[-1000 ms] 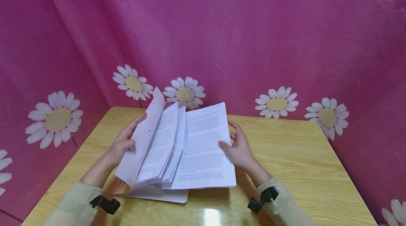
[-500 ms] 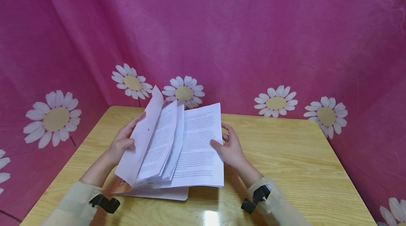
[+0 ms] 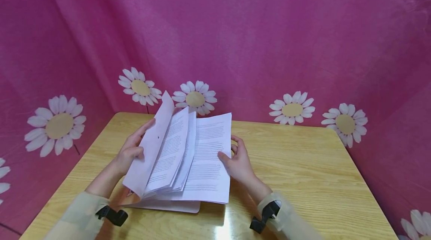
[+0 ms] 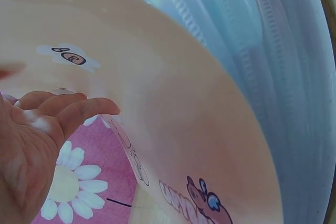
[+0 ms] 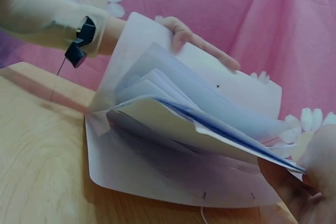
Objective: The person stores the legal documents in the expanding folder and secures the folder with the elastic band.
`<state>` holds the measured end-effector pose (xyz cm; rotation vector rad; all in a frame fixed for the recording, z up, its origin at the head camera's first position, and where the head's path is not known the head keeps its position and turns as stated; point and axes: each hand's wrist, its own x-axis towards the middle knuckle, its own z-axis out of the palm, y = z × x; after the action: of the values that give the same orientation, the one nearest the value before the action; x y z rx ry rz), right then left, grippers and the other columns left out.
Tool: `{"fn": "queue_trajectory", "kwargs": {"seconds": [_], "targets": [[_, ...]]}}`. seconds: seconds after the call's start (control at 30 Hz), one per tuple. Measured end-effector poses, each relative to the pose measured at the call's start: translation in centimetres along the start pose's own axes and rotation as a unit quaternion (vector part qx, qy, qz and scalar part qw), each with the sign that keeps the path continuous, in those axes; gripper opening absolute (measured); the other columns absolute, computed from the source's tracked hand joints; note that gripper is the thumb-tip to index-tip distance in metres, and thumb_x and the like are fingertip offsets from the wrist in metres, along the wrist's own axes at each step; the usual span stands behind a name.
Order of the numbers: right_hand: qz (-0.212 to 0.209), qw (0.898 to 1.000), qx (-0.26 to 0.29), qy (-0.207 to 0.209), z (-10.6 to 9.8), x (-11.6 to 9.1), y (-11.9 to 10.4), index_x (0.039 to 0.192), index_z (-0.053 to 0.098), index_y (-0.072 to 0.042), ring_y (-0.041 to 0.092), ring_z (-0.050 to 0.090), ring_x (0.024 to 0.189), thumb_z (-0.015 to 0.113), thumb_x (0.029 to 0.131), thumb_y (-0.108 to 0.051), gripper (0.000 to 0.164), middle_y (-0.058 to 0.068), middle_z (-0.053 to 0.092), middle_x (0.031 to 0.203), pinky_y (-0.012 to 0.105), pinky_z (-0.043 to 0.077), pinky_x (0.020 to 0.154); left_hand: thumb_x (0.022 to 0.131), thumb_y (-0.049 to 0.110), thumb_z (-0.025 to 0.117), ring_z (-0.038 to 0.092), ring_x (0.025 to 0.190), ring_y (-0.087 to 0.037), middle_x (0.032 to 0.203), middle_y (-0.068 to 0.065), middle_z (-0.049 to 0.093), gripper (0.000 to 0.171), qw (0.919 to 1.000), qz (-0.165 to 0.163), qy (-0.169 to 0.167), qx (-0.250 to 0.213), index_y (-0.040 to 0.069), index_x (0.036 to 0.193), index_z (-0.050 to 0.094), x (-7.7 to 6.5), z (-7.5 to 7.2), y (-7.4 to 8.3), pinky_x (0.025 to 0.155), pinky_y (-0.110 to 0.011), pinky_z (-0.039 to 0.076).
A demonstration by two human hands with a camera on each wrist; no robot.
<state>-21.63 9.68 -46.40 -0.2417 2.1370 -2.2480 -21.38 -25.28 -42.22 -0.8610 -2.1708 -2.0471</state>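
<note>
A folder with a pale inner cover stands partly open on the table, its back cover lying flat. My left hand holds up the front cover, thumb on the inner face and fingers behind. In the left wrist view the cover's outside is peach with cartoon prints. Printed pages fan out inside, near the raised cover. My right hand pinches the right edge of a stack of printed sheets, thumb on top. The stack's left part is hidden behind the fanned pages.
The wooden table extends to the right of the folder. A pink curtain with printed daisies hangs behind and at both sides. A thin white cord shows below the folder in the right wrist view.
My right hand has moved left with the stack of sheets, and more of the stack is now behind the fanned pages. My left hand and the raised cover stay nearly still.
</note>
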Motion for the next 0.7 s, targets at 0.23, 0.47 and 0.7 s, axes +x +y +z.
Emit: {"fn": "queue_trajectory", "kwargs": {"seconds": [0.23, 0.47, 0.7], "targets": [[0.013, 0.999, -0.002, -0.036, 0.9, 0.1, 0.0, 0.159, 0.024, -0.001, 0.036, 0.075, 0.093, 0.064, 0.1, 0.004, 0.072, 0.03, 0.06, 0.131, 0.042, 0.062, 0.074, 0.072, -0.003, 0.046, 0.051, 0.118, -0.023, 0.153, -0.01, 0.046, 0.096, 1.0, 0.0, 0.002, 0.009, 0.005, 0.166, 0.031, 0.0, 0.1, -0.1, 0.089, -0.027, 0.049], [0.053, 0.997, 0.022, -0.061, -0.9, 0.5, -0.5, 0.167, 0.023, -0.009, 0.027, 0.075, 0.081, 0.066, 0.099, 0.001, 0.081, 0.027, 0.068, 0.125, 0.036, 0.06, 0.061, 0.072, -0.004, 0.045, 0.05, 0.122, -0.021, 0.156, -0.006, 0.044, 0.096, 1.0, 0.001, 0.004, -0.003, 0.002, 0.166, 0.028, 0.0, 0.0, -0.2, 0.092, -0.026, 0.047], [0.089, 0.988, 0.062, -0.109, -3.0, 0.2, -0.7, 0.168, 0.023, -0.006, 0.025, 0.073, 0.082, 0.061, 0.1, 0.005, 0.079, 0.026, 0.062, 0.13, 0.037, 0.06, 0.059, 0.071, -0.005, 0.046, 0.05, 0.12, -0.023, 0.155, -0.007, 0.045, 0.098, 0.9999, -0.003, -0.002, -0.014, 0.006, 0.167, 0.029, -0.2, -0.1, -0.3, 0.09, -0.027, 0.049]]}}
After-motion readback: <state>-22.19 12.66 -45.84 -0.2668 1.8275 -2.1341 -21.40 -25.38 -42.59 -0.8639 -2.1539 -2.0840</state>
